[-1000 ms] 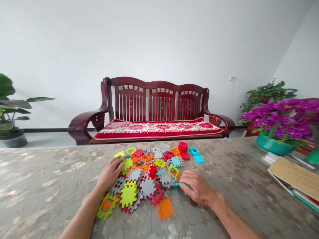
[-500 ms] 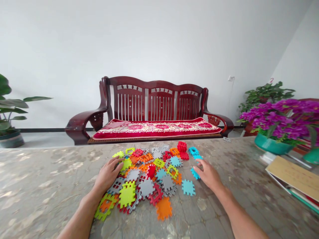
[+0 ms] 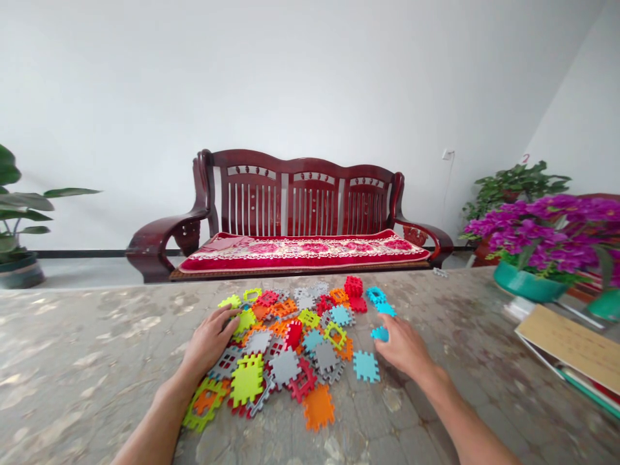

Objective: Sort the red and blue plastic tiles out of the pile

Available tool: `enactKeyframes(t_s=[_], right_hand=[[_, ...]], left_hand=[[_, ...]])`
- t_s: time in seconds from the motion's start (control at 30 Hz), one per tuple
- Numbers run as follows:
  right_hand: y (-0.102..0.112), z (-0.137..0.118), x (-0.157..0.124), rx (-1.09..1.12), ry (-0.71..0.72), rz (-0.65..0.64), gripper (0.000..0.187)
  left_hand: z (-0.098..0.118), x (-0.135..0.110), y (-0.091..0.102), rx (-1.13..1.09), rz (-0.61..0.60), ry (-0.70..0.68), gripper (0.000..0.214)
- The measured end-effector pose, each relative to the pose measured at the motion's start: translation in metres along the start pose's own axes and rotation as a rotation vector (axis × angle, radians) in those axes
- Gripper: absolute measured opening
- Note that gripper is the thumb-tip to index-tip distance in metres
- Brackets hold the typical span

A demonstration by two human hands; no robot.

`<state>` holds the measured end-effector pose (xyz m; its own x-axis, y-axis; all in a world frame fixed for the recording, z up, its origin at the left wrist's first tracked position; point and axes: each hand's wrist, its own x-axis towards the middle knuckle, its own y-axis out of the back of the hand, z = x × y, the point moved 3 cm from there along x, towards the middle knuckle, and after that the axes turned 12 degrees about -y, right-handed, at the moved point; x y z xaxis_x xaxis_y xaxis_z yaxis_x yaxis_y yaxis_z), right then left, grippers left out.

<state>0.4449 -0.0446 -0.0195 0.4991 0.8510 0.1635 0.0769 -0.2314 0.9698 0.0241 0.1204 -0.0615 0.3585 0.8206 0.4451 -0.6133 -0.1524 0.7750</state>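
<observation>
My left hand (image 3: pixel 210 339) lies at the left edge of a pile of notched plastic interlocking tiles, its fingers bent loosely over a yellow-green tile (image 3: pixel 246 320). My right hand (image 3: pixel 404 345) is at the pile's right side, thumb and forefinger apart around a bright blue tile (image 3: pixel 380 333), which the hand partly hides. Just beyond the fingertips are more blue tiles, one a hollow frame (image 3: pixel 376 295). A light blue tile (image 3: pixel 366 366) lies left of my right wrist. Between the hands are grey (image 3: pixel 285 367), orange (image 3: pixel 319 407) and red (image 3: pixel 294 335) tiles, many overlapping.
A red cube-like stack (image 3: pixel 353 286) stands at the pile's back. To the right are a cardboard-topped stack of papers (image 3: pixel 574 342) and a teal pot (image 3: pixel 530 282) of purple flowers. A wooden bench (image 3: pixel 310 194) stands beyond the patterned tabletop (image 3: pixel 97 374).
My right thumb has moved down and toward me, from on top of the blue tile to its near side. The left hand and the pile look unchanged.
</observation>
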Motion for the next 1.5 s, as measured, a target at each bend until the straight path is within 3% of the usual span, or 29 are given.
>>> enactKeyframes(t_s=[0.3,0.6,0.93,1.1,1.2,1.33,1.5], right_hand=[[-0.001,0.009,0.008,0.091,-0.053,0.085,0.056],[-0.002,0.034,0.046,0.257,-0.281,0.092,0.063],[-0.013,0.027,0.071,0.199,-0.202,0.178,0.052],[-0.016,0.031,0.065,0.179,-0.168,0.219,0.058],[-0.018,0.033,0.061,0.128,-0.161,0.168,0.063],[-0.026,0.039,0.062,0.168,-0.151,0.122,0.058],[-0.033,0.043,0.065,0.19,-0.096,0.191,0.052]], left_hand=[[-0.002,0.0,0.0,0.008,0.023,-0.008,0.047],[-0.001,0.0,0.0,0.009,0.013,-0.006,0.049],[-0.007,-0.001,-0.002,-0.008,0.023,-0.01,0.047],[-0.006,-0.001,-0.002,-0.013,0.012,-0.004,0.05],[-0.006,-0.001,-0.002,-0.007,0.014,-0.001,0.049],[-0.003,-0.002,-0.001,0.013,0.015,0.002,0.048],[0.004,-0.002,0.002,0.024,-0.01,0.01,0.047]])
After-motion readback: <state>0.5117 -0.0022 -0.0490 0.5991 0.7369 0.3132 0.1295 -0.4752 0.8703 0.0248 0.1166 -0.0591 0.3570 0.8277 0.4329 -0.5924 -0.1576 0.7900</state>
